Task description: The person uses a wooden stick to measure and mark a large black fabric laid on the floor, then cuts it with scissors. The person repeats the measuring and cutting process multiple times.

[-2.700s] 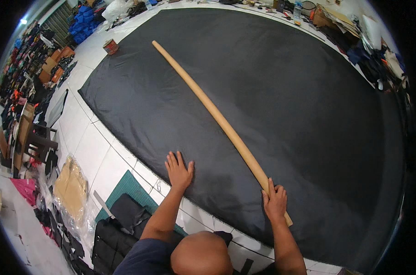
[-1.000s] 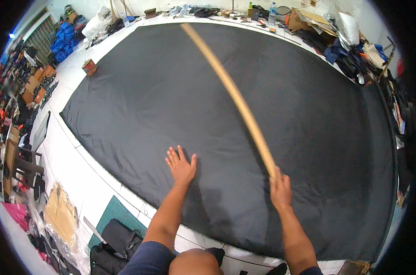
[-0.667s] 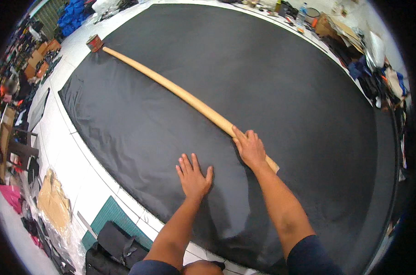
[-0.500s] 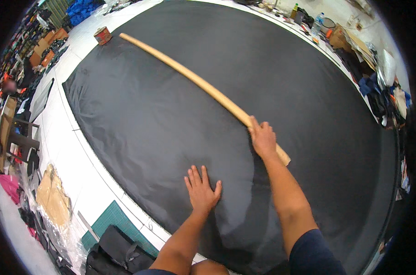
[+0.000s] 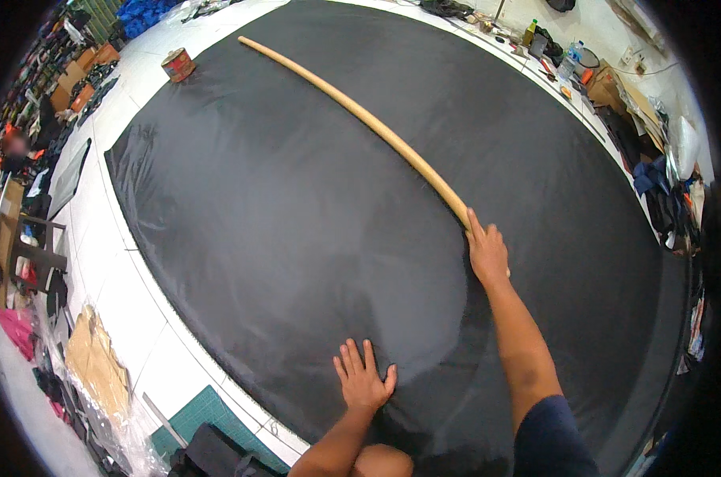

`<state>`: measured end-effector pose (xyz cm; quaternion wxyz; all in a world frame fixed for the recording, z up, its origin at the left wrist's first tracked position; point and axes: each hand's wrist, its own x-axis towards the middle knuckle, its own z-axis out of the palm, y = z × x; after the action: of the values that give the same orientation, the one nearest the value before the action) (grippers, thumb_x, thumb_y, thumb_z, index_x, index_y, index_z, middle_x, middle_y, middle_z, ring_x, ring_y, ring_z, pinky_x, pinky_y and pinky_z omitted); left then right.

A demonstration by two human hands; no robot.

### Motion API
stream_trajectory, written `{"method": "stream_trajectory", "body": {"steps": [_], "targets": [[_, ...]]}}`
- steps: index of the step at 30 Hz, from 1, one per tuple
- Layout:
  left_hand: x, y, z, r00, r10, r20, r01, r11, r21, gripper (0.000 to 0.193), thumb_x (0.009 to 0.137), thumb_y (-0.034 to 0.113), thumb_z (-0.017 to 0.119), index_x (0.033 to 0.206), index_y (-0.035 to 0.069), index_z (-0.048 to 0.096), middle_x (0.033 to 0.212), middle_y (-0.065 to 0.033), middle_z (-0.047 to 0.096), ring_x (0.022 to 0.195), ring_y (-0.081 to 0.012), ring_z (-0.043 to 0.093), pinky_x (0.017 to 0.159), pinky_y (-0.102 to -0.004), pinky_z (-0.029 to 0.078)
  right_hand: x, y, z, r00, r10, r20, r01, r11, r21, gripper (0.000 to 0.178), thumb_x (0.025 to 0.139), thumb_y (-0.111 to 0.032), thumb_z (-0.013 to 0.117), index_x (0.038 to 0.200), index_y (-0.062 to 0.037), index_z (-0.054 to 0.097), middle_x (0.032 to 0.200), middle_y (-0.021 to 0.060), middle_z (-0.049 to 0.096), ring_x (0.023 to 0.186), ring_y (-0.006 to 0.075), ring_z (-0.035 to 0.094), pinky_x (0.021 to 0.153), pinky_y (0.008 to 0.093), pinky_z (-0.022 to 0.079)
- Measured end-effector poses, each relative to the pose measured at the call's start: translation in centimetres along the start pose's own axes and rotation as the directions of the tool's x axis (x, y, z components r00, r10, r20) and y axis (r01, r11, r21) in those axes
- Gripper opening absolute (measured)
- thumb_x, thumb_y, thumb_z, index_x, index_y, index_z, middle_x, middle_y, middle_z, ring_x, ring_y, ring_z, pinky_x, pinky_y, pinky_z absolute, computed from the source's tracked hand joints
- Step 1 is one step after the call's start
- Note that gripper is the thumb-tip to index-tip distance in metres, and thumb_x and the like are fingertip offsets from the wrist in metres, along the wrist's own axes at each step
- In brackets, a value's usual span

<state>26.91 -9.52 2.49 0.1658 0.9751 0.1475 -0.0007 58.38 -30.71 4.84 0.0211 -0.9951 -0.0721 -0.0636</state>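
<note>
A large black sheet [image 5: 297,230] of smooth, slightly shiny material covers the white tiled floor. Across it lies a long, pale wooden stick [image 5: 370,121], slanting from the far left to the near right. My right hand [image 5: 489,254] grips this stick close to its near end, which is mostly hidden by the hand and wrist. Flat on the sheet at the near middle, my left hand [image 5: 364,385] rests with fingers spread, holding nothing. Faint creases show in the sheet at the left.
A reddish tin can [image 5: 178,66] stands on the sheet's far left edge. A green cutting mat [image 5: 209,421], a black bag [image 5: 214,453] and crumpled brown paper [image 5: 98,358] lie at the near left. Bottles [image 5: 571,60], tools and cardboard line the far right wall.
The stick has shifted to the right across the sheet, with my right hand on it. My left hand stays flat and appears lower and slightly further right in the picture.
</note>
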Motion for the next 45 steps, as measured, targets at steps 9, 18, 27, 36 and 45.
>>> {"method": "stream_trajectory", "body": {"steps": [9,18,27,36,45], "targets": [[0.0,-0.2,0.1,0.997,-0.007,0.078,0.007,1.0,0.001,0.082,0.088,0.056,0.06,0.146,-0.001,0.046,0.156,-0.0332,0.029,0.147,-0.048,0.024,0.119,-0.062,0.016,14.7,-5.8,0.3,0.98,0.187,0.07,-0.193,0.977,0.09,0.055,0.104,-0.036,0.049,0.156,-0.0361,0.031,0.116,0.0188,0.057,0.11,0.0384,0.06,0.091,0.052,0.052],[-0.1,0.2,-0.4,1.0,0.004,0.02,-0.003,1.0,-0.012,0.083,0.086,0.054,0.062,0.146,-0.001,0.046,0.156,-0.0326,0.03,0.147,-0.0479,0.025,0.119,-0.0614,0.017,9.7,-5.4,-1.1,0.998,0.062,-0.02,-0.06,0.995,0.079,0.055,0.103,-0.034,0.052,0.155,-0.0318,0.035,0.105,0.0173,0.056,0.1,0.0374,0.06,0.085,0.0513,0.053],[-0.3,0.2,-0.1,1.0,-0.001,0.014,0.001,1.0,-0.003,0.086,0.088,0.049,0.061,0.153,-0.001,0.034,0.161,-0.0303,0.02,0.151,-0.0445,0.016,0.122,-0.0575,0.009,-18.7,6.3,-2.4,0.943,0.327,0.063,-0.326,0.945,-0.027,0.057,0.098,-0.025,0.061,0.152,-0.0327,0.043,0.103,0.0137,0.053,0.091,0.0327,0.057,0.08,0.0463,0.051],[-1.0,0.0,0.8,0.995,0.053,-0.082,-0.047,0.996,0.076,0.082,0.091,0.048,0.06,0.155,0.003,0.032,0.163,-0.0259,0.02,0.152,-0.0407,0.016,0.124,-0.0526,0.009,-42.9,9.8,-6.9,0.731,0.66,0.174,-0.672,0.74,0.013,0.058,0.1,-0.027,0.058,0.155,-0.0298,0.038,0.106,0.015,0.055,0.094,0.0331,0.058,0.083,0.0447,0.052],[-1.8,-4.5,0.7,0.979,0.205,0.017,-0.205,0.979,0.001,0.081,0.095,0.05,0.058,0.156,0.005,0.031,0.163,-0.026,0.018,0.152,-0.0425,0.015,0.123,-0.0534,0.009,-61.9,12.7,-9.9,0.497,0.853,0.159,-0.866,0.5,0.028,0.057,0.102,-0.029,0.054,0.156,-0.0268,0.035,0.106,0.0192,0.054,0.096,0.0358,0.058,0.082,0.0465,0.05]]}}
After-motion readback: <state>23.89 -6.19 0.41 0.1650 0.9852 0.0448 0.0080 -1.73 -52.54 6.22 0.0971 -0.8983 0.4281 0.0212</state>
